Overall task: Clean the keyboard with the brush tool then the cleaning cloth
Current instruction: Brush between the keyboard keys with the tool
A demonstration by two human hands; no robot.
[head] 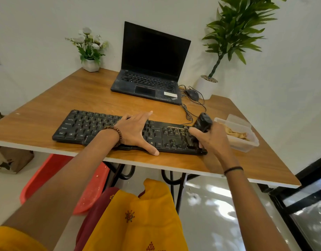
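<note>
The left hand (133,132) lies flat, fingers spread, on the keyboard (94,127); the right hand (213,137) grips the brush (202,122). Hard strokes could slide the keyboard off the table (47,109) edge.

Keyboard (94,127): white key legends legible at left end, "Ctrl", "Alt", "Shift", "Caps Lock"; also "Shift" & "Ctrl" right of centre; remaining keys too blurred to read. Laptop (147,84): "ThinkPad" logo, set at an angle, on palm rest at right corner. White sticker (170,94) just beside logo: print illegible.
</note>
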